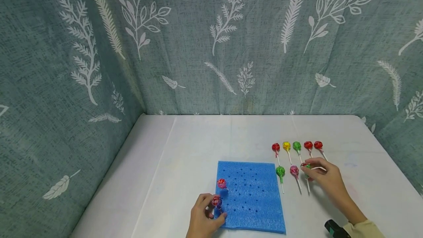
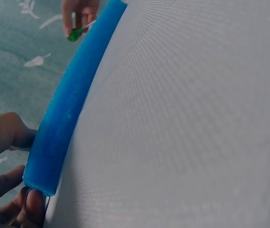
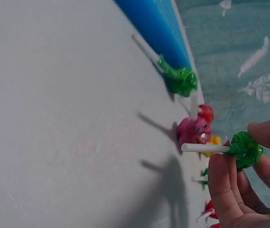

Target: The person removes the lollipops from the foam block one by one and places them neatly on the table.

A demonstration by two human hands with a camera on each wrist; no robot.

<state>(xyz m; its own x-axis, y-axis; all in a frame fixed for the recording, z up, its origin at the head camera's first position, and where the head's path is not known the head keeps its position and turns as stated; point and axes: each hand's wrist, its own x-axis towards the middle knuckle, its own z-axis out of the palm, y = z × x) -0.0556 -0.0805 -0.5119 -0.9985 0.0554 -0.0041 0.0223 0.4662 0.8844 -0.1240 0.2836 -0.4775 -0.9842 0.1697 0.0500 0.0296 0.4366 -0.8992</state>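
My right hand pinches a green-wrapped lollipop by its candy end, the white stick pointing out from the fingers. It is raised over the table among other lollipops. My left hand is at the left edge of a blue foam board dotted with small holes. In the left wrist view its fingers curl about the board's near end. Between thumb and index finger, in the head view, a red-and-blue lollipop stands at the board's edge. A red-and-pink lollipop stands just behind it.
A back row of lollipops lies right of the board: red, yellow, green and two more red. In front lie a green lollipop and a pink lollipop. A patterned curtain borders the white table.
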